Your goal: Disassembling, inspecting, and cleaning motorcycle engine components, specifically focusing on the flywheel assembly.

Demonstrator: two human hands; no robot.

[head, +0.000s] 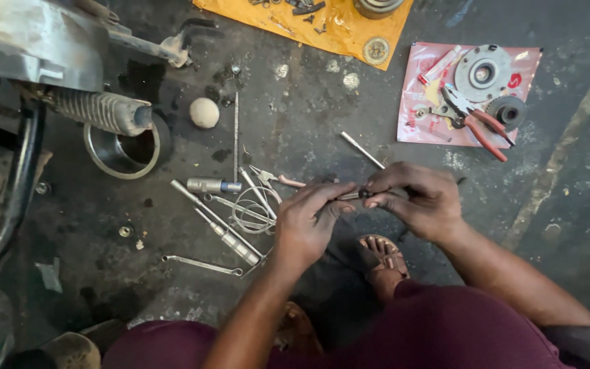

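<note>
Bare floor lies open to the right of the right hand. Left of the left hand, passage is blocked by scattered wrenches and a wire coil. Ahead, a steel rod lies close, with red-handled pliers on a pink sheet beyond.

a vehicle repair workshop: a stained concrete floor strewn with wrenches, red-handled pliers, round metal parts and a shock absorber spring.
</note>
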